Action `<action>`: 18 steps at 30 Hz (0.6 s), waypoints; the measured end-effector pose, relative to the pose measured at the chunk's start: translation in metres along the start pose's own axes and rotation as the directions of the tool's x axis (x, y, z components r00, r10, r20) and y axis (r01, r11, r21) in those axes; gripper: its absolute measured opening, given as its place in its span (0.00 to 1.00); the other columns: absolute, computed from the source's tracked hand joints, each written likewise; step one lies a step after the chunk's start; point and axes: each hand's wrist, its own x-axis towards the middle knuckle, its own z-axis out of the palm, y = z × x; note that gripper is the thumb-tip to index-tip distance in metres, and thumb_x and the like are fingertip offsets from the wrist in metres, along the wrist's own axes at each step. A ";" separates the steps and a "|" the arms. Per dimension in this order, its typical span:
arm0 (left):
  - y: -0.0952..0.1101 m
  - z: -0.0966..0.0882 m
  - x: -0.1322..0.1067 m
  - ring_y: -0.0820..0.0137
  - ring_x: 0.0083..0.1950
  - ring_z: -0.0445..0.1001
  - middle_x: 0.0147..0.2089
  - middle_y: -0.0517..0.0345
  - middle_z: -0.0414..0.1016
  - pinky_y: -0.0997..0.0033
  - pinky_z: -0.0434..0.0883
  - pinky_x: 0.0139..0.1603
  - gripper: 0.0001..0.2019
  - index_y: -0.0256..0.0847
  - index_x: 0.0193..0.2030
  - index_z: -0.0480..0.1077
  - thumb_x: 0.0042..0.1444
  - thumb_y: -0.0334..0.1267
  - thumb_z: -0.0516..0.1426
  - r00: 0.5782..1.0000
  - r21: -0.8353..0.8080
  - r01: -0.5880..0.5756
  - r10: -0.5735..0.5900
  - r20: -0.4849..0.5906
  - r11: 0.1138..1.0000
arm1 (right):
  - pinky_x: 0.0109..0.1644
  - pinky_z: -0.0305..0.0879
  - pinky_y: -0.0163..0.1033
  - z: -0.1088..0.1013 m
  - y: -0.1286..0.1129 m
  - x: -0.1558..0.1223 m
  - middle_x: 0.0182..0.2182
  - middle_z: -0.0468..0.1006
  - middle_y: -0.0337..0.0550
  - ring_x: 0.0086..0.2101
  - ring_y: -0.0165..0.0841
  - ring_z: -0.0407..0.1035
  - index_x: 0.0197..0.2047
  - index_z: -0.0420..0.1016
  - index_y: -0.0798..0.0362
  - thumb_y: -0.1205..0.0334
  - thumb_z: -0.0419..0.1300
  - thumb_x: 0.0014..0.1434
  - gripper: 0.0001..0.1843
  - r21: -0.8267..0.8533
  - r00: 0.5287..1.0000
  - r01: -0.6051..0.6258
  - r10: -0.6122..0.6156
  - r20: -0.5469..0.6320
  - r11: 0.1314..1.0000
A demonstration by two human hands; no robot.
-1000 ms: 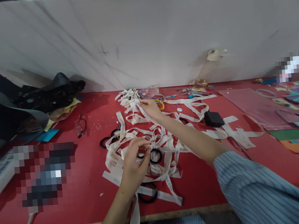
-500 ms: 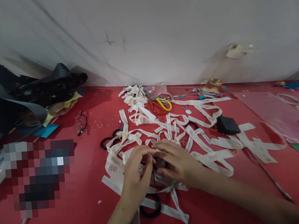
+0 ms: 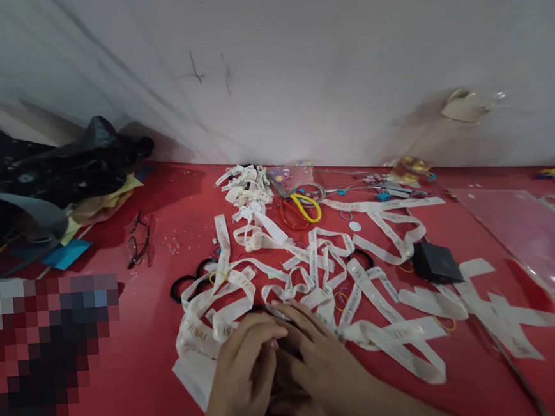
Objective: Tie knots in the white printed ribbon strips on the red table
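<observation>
My left hand (image 3: 245, 380) and my right hand (image 3: 326, 371) meet low in the middle of the view, with curled fingers close together. Something dark shows between them, but the fingers cover it and its kind is unclear. Around and beneath both hands lies a loose tangle of printed white ribbon (image 3: 384, 337). Left of the ribbon, partly covered, is a black hair tie (image 3: 182, 289). Yellow-handled scissors (image 3: 306, 207) rest beyond the hands, beside a heap of short ribbon pieces (image 3: 247, 186).
A black block (image 3: 436, 263) sits on ribbon at the right, near a pink plastic sheet (image 3: 515, 234). Eyeglasses (image 3: 139, 241) and a black bag (image 3: 95, 158) are at the left on the red table (image 3: 120, 348). A wall (image 3: 295, 72) rises behind.
The view has shifted, so the table's things appear lower. Both hands have come nearer to me, still together, now covering the black ring that showed below them.
</observation>
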 end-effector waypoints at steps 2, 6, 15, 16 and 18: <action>-0.001 0.001 0.000 0.74 0.41 0.74 0.40 0.56 0.73 0.78 0.72 0.41 0.15 0.44 0.45 0.67 0.57 0.21 0.50 1.000 0.028 -0.006 0.007 -0.021 1.000 | 0.68 0.52 0.58 -0.001 0.002 0.002 0.66 0.61 0.47 0.67 0.46 0.47 0.68 0.56 0.45 0.43 0.58 0.59 0.37 0.001 1.000 -0.019 0.019 0.017 1.000; 0.000 0.005 0.001 0.73 0.42 0.74 0.40 0.54 0.74 0.76 0.73 0.43 0.15 0.43 0.44 0.67 0.57 0.20 0.50 1.000 0.056 -0.023 0.024 -0.015 0.998 | 0.68 0.52 0.58 -0.001 0.002 0.002 0.65 0.63 0.46 0.66 0.46 0.50 0.66 0.60 0.45 0.48 0.60 0.58 0.34 0.018 0.999 -0.042 0.042 0.018 0.999; 0.009 -0.029 -0.040 0.65 0.36 0.77 0.35 0.59 0.79 0.62 0.76 0.40 0.19 0.52 0.46 0.74 0.51 0.25 0.57 0.981 0.166 -0.139 0.159 -0.110 0.976 | 0.68 0.52 0.57 0.001 -0.001 0.000 0.61 0.68 0.44 0.64 0.43 0.55 0.63 0.64 0.49 0.48 0.54 0.64 0.27 0.017 0.997 -0.016 0.018 -0.079 1.000; 0.011 -0.038 -0.057 0.64 0.35 0.77 0.35 0.63 0.79 0.62 0.76 0.38 0.19 0.59 0.45 0.74 0.51 0.28 0.58 0.985 0.176 -0.061 0.088 -0.151 0.983 | 0.68 0.53 0.58 0.000 -0.001 0.001 0.62 0.68 0.43 0.64 0.44 0.55 0.64 0.63 0.49 0.47 0.52 0.65 0.28 0.010 0.998 -0.016 0.017 -0.065 1.000; 0.016 -0.051 -0.093 0.62 0.35 0.76 0.33 0.65 0.78 0.62 0.75 0.30 0.17 0.65 0.42 0.75 0.52 0.32 0.59 0.985 0.178 0.019 0.013 -0.174 0.984 | 0.68 0.54 0.58 -0.003 -0.002 0.002 0.62 0.67 0.44 0.64 0.45 0.55 0.65 0.62 0.50 0.45 0.51 0.65 0.29 0.000 0.999 -0.016 0.016 -0.042 1.000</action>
